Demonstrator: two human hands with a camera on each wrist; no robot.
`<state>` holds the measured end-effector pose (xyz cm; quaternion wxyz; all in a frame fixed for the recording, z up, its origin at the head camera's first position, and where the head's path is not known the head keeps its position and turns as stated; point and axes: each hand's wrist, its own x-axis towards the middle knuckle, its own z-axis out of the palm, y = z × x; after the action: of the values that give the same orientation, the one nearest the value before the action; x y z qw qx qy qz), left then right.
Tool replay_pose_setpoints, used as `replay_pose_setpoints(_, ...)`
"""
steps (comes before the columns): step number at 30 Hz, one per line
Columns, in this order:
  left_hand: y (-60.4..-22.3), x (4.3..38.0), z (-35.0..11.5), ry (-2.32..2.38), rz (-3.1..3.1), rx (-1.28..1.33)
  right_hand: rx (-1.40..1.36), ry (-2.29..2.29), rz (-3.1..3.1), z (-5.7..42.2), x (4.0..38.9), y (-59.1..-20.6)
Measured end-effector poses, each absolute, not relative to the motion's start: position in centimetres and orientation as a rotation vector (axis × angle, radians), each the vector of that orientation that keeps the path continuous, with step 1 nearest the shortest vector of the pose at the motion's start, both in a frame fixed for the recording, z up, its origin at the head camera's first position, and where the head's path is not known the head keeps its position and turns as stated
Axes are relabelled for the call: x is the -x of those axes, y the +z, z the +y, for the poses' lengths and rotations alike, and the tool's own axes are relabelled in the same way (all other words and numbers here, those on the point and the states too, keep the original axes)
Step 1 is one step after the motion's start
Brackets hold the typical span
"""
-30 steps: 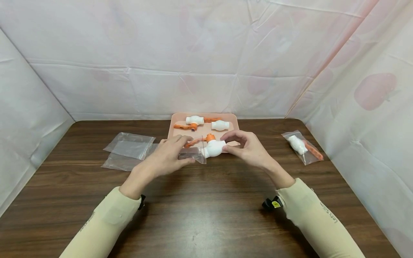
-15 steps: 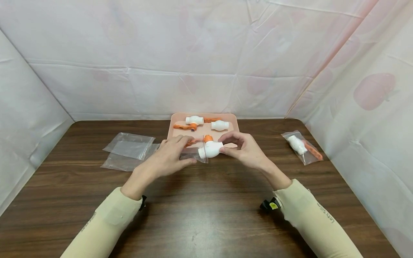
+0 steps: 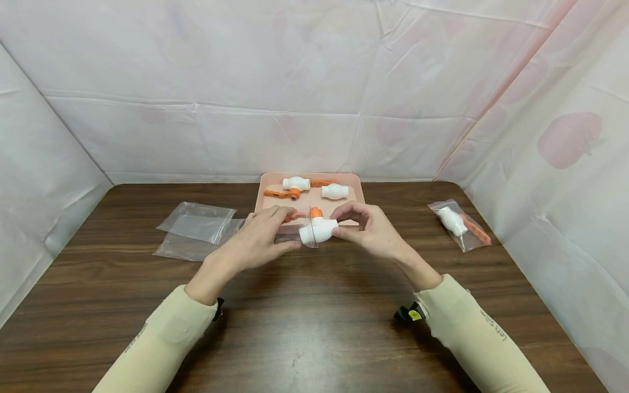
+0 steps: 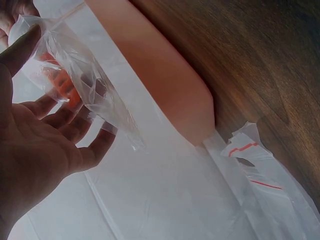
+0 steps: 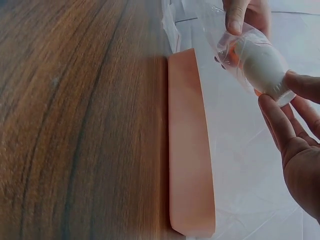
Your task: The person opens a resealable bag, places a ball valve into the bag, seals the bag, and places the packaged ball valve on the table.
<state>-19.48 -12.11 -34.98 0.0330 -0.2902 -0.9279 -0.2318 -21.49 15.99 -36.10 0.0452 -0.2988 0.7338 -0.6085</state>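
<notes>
My right hand (image 3: 373,232) pinches one end of a white plastic ball valve (image 3: 325,230) between thumb and fingers. The valve's other end and its orange lever handle (image 3: 294,216) sit inside the mouth of a clear zip bag (image 3: 286,234). That bag is held by my left hand (image 3: 248,240), thumb on one side and fingers on the other, as the left wrist view shows with the orange handle (image 4: 62,82) behind the film. In the right wrist view, the white valve body (image 5: 262,67) is partly covered by the bag, its gripped end outside.
A pink tray (image 3: 267,204) behind the hands holds white valves (image 3: 296,183) with orange handles. Flat clear zip bags (image 3: 189,229) lie on the wooden table at left. One bagged valve (image 3: 453,221) lies at right. A white curtain (image 3: 314,136) hangs behind.
My right hand has moved slightly left, sliding the ball valve further into the bag mouth. The left hand has stayed nearly in place with the bag.
</notes>
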Motion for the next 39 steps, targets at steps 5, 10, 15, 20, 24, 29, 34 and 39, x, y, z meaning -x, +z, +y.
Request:
replay_pose_setpoints(5,-35.0,19.5,-12.1,-0.714,-2.844,0.918,0.911,-1.836,2.251,15.8,21.3,-36.1)
replay_pose_setpoints(10,-35.1,19.5,-12.0,-0.718,-2.821,0.942,0.903,-1.837,2.232,15.7,21.2,-35.9)
replay_pose_setpoints(15,-35.2,19.5,-11.9,-0.725,-2.817,0.947,0.907,-1.838,2.225,15.6,21.2,-36.0)
replay_pose_setpoints(20,-35.2,19.5,-11.9,-0.739,-2.839,0.947,0.919,-1.839,2.219,15.4,21.1,-36.1)
replay_pose_setpoints(24,-35.1,19.4,-11.9,-0.77,-2.823,0.977,0.941,-1.839,2.216,15.3,21.1,-36.1)
replay_pose_setpoints(29,-35.1,19.3,-11.8,-0.745,-2.798,1.0,0.969,-1.835,2.226,15.1,21.1,-36.1)
replay_pose_setpoints(34,-35.1,19.3,-11.6,-0.736,-2.778,1.012,0.988,-1.832,2.233,14.9,21.1,-36.1)
replay_pose_setpoints(39,-35.0,19.4,-11.3,-0.746,-2.773,1.021,0.977,-1.825,2.242,14.8,21.1,-36.1)
